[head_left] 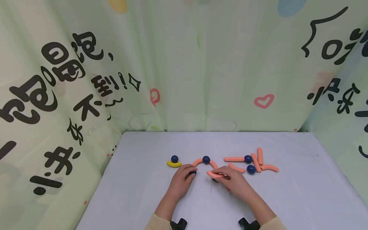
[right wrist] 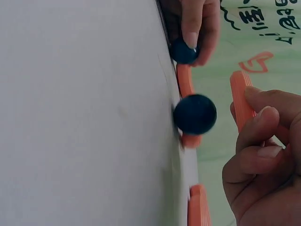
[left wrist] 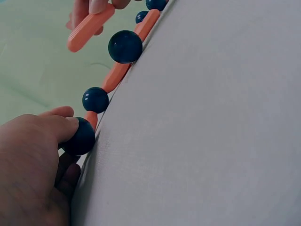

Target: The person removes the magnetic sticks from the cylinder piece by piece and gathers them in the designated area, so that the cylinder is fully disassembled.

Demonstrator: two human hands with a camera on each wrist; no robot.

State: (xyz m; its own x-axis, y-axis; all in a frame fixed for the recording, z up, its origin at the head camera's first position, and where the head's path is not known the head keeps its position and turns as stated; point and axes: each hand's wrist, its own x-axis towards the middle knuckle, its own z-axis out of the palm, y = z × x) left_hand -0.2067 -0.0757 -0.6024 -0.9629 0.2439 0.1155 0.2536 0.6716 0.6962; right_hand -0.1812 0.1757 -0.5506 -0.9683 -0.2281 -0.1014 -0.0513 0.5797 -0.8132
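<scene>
My left hand (head_left: 181,179) grips a dark blue ball (left wrist: 81,136) on the table between thumb and fingers. From it runs a curved chain: an orange-pink curved stick (head_left: 196,162), another blue ball (head_left: 206,159) and a second curved stick (head_left: 213,164). My right hand (head_left: 234,181) pinches a loose orange-pink curved stick (right wrist: 242,99) by one end, raised above the table. Close under that stick is a blue ball (right wrist: 195,114), mostly hidden in the head view, with an orange-pink piece beside it in the right wrist view.
At the left lies a yellow curved piece (head_left: 174,164) with a blue ball (head_left: 174,158) just behind it. Right of the chain are a straight stick (head_left: 234,159), a curved stick (head_left: 237,168), two blue balls (head_left: 251,169) and several more sticks (head_left: 260,156). A printed curtain hangs behind the table.
</scene>
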